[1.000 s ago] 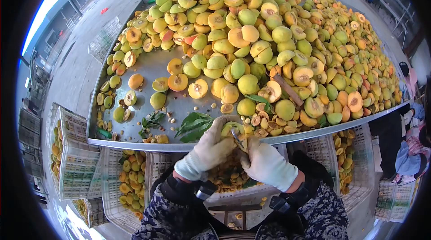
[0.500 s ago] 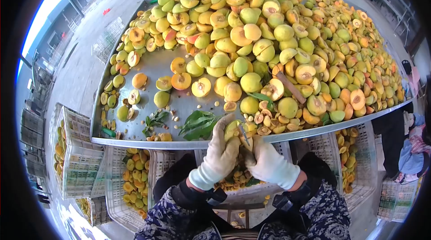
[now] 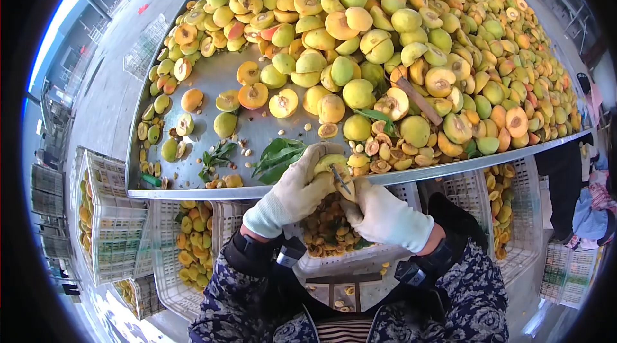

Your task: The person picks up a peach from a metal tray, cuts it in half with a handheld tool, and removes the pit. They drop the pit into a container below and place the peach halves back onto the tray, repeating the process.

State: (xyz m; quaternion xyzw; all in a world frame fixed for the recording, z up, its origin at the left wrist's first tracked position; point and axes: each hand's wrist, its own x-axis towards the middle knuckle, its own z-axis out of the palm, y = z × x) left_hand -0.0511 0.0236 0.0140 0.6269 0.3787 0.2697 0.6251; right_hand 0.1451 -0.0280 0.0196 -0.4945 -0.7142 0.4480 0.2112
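Wrapped around a split fruit (image 3: 329,164) at the near edge of the metal table (image 3: 212,79): left hand (image 3: 292,194), white-gloved, fingers curled over the top and far side, grasping it firmly. Just right of it, touching: right hand (image 3: 384,218), also gloved, clenched on a small knife (image 3: 340,179) with the blade laid into the fruit's cut face. Fruit held over the table's near rim, above a white crate (image 3: 334,259) half-filled with stones and scraps.

Beyond the hands, a wide, shiny steel tabletop with a raised lip, bare and scuffed on the near left, strewn there with loose stones, a few halves and green leaves (image 3: 277,157). Heaped across the far and right parts: a heap of fruit (image 3: 411,41), yellow-green whole ones mixed with orange open halves, reaching right to the rim. Lying on the heap at right, a brown wooden stick (image 3: 419,101). Near the hands, a cluster of brown pits (image 3: 379,153).

Under the table, more plastic crates (image 3: 109,227) with fruit, at left and right. Far left, grey concrete floor (image 3: 109,99) with stacked empty crates and bright daylight from an open side. At the right edge, part of another person (image 3: 588,214) in blue clothing.
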